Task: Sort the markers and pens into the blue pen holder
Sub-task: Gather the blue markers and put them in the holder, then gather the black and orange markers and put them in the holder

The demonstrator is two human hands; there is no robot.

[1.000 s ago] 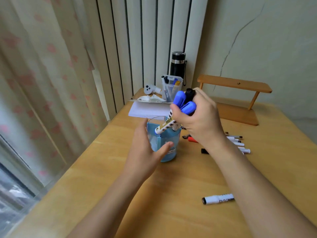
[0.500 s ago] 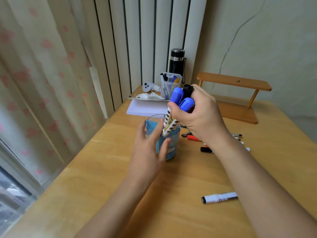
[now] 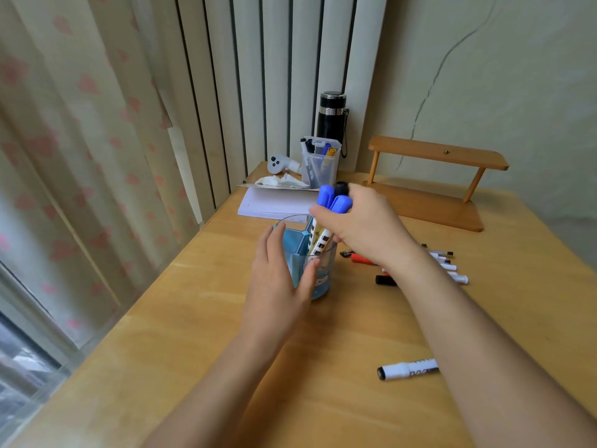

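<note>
Markers, three in a bundle, are gripped near their caps by the right hand and held steeply tilted, tips already inside the blue pen holder directly beneath that hand, presumably so all drop into one compartment together. Left hand is cupped around the holder's near side, thumb and fingers touching its wall, likely to keep it from tipping. Two blue caps and one black are seen; holder is translucent blue with inner dividers, and more pens are left on the worktop beyond the right wrist.
</note>
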